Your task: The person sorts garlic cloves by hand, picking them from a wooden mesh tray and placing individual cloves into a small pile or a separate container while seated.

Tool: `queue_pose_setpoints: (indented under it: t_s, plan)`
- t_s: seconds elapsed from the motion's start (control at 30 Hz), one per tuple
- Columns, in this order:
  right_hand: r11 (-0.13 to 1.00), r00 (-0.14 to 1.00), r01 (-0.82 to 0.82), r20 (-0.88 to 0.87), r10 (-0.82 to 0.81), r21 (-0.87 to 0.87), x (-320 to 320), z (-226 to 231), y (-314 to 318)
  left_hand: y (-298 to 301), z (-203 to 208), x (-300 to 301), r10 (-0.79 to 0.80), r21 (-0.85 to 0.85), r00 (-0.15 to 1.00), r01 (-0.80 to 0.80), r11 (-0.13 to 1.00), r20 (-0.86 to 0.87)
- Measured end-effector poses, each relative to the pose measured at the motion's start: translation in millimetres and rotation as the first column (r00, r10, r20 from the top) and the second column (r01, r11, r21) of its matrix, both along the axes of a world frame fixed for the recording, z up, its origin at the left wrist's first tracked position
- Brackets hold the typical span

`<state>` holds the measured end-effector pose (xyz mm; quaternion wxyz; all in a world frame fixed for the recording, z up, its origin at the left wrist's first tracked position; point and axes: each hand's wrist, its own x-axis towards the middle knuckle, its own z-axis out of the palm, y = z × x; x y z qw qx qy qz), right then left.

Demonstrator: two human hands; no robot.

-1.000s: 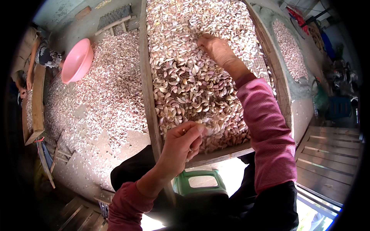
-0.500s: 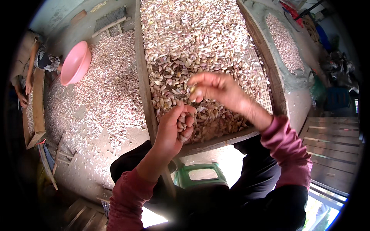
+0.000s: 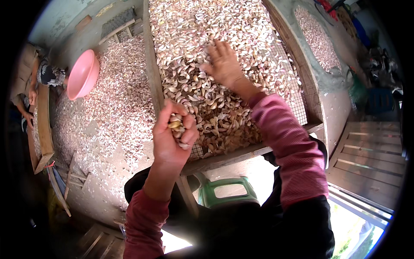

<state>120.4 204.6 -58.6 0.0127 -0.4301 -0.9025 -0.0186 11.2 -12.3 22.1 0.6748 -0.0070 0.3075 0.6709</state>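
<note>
My left hand (image 3: 171,140) is at the near left corner of the wooden tray (image 3: 298,64), its fingers curled closed around a small clutch of garlic cloves (image 3: 176,124). One yellowish clove among them seems to lie crosswise over my palm; the rest are partly covered by my fingers, so I can't tell how they point or how many I have. My right hand (image 3: 225,68) is over the middle of the tray, palm down, fingers apart and reaching toward its far end, thumb out toward its left rail. Whatever lies beneath that palm is hidden from me, and I can't tell how firmly it touches.

The loose cloves (image 3: 215,23) spread across the tray have their long axes turned every way, tips in no common direction. The tray itself runs lengthwise away from me, its far end cut off by the upper edge. Bare mesh (image 3: 297,108) shows along its right rail. Left of the tray sits a pink basin (image 3: 83,75); farther left, a co-worker's body is cut off in the dark rim.
</note>
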Motion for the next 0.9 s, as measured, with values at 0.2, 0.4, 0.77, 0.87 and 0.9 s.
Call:
queue_pose_setpoints:
  t_s: [0.2,0.4,0.77,0.87,0.9]
  plan:
    - [0.958,0.961,-0.246,-0.166,0.221,-0.146,3,2,-63,-3,3,-14,0.025,0.036,1.000,-0.025,0.999,-0.011]
    - [0.785,0.849,-0.504,-0.042,0.526,-0.360,78,58,-107,-8,5,-16,0.039,0.020,0.999,-0.039,0.999,-0.002]
    - [0.928,0.920,-0.259,-0.362,0.153,-0.267,108,58,19,-7,13,-12,0.018,-0.007,0.999,-0.018,1.000,-0.035]
    - [0.954,0.941,-0.205,-0.311,0.131,-0.218,87,41,15,-5,6,-14,0.037,0.006,0.999,-0.037,0.999,-0.021]
    - [0.958,0.932,-0.241,-0.312,0.185,-0.153,83,32,15,-5,6,-14,0.045,0.000,0.998,-0.045,0.999,-0.037]
